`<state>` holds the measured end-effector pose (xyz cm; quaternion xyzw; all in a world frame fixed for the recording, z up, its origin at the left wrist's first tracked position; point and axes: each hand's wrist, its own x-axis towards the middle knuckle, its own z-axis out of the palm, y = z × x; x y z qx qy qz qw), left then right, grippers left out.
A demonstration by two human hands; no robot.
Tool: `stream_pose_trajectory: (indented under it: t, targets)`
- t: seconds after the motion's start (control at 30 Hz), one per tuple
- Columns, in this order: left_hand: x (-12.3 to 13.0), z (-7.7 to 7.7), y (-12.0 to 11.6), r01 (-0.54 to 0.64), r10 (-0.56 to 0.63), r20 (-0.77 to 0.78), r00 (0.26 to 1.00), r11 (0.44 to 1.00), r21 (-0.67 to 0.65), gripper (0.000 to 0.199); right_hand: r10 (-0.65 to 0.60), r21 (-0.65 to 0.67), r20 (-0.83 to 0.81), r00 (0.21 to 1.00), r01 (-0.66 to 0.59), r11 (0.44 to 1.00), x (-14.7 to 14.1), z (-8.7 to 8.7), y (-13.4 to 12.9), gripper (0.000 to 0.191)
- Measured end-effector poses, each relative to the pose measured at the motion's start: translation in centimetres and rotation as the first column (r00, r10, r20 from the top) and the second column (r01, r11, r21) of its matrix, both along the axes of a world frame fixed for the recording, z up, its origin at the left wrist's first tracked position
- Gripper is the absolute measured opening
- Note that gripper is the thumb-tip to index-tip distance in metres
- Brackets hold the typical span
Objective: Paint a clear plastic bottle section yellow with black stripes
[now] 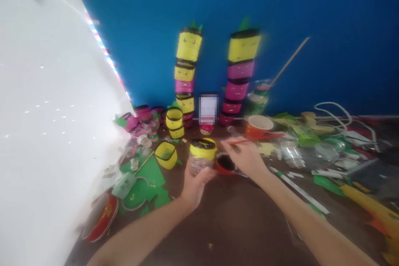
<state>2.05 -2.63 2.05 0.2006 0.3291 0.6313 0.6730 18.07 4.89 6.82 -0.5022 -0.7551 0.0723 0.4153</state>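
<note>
My left hand (196, 187) is wrapped round a clear plastic bottle section (202, 162) with a yellow band and a black rim, held upright. My right hand (247, 158) pinches a thin red paintbrush (274, 136), its tip blurred and hard to make out. Just below that hand is a small red cup (225, 165) with something dark inside. To the left of the bottle section, a yellow cup with a black rim (166, 156) stands on the brown table (224, 224).
Behind stand two tall stacks of yellow and pink cups, the left stack (188, 45) and the right stack (243, 50). Green sheets (156, 174) and a glue gun (124, 185) lie left. Plastic bottles (293, 153), a white cable (338, 108) and scraps crowd the right.
</note>
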Motion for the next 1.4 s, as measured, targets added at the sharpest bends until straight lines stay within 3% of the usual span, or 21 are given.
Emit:
stream_pose_trajectory:
  t: [0.1, 0.2, 0.3, 0.4, 0.47, 0.63, 0.8, 0.93, 1.13, 1.4]
  targets:
    - [0.0, 0.3, 0.0, -0.005, 0.005, -0.016, 1.000, 0.999, -0.037, 0.054, -0.136, -0.018, -0.179, 0.974, 0.135, 0.991, 0.9, 0.4, -1.4, 0.030]
    - [-0.1, 0.0, 0.0, 0.021, -0.021, 0.002, 1.000, 0.999, -0.031, 0.057, -0.260, -0.140, -0.403, 0.878, 0.222, 0.965, 2.2, -0.4, -2.9, 0.032]
    - [-0.2, -0.4, 0.2, 0.026, -0.025, 0.030, 0.999, 0.999, -0.040, 0.051, -0.320, -0.240, -0.674, 0.666, 0.213, 0.947, 3.3, -2.3, -3.7, 0.030]
    - [-0.2, -0.6, 0.4, 0.012, -0.010, 0.038, 0.999, 0.998, -0.069, 0.048, -0.254, -0.220, -0.876, 0.411, 0.129, 0.967, 3.8, -3.8, -4.0, 0.032]
    - [-0.2, -0.4, 0.5, 0.017, -0.015, 0.032, 0.999, 0.998, -0.066, 0.045, -0.185, -0.179, -0.927, 0.325, 0.049, 0.983, 4.0, -3.9, -4.2, 0.030]
    - [-0.1, -0.3, 0.5, 0.058, -0.057, 0.025, 0.998, 0.997, -0.046, 0.040, -0.114, -0.193, -0.931, 0.347, -0.202, 0.960, 3.9, -2.9, -5.0, 0.022]
    - [-0.2, -0.9, 0.7, 0.088, -0.087, 0.020, 0.996, 0.996, -0.025, 0.040, -0.142, -0.238, -0.937, 0.319, -0.287, 0.928, 3.3, -2.9, -5.3, 0.025]
    - [-0.4, -1.1, 0.7, 0.112, -0.111, 0.019, 0.994, 0.994, -0.017, 0.041, -0.141, -0.239, -0.940, 0.311, -0.303, 0.923, 3.0, -3.1, -5.3, 0.026]
    - [-0.4, -0.7, 0.5, 0.129, -0.128, 0.041, 0.991, 0.991, -0.029, 0.044, -0.119, -0.220, -0.926, 0.359, -0.256, 0.941, 3.3, -3.4, -5.1, 0.024]
    - [-0.3, -0.8, 0.6, 0.148, -0.145, 0.068, 0.987, 0.988, -0.041, 0.043, -0.112, -0.217, -0.935, 0.338, -0.291, 0.932, 2.8, -2.9, -5.5, 0.025]
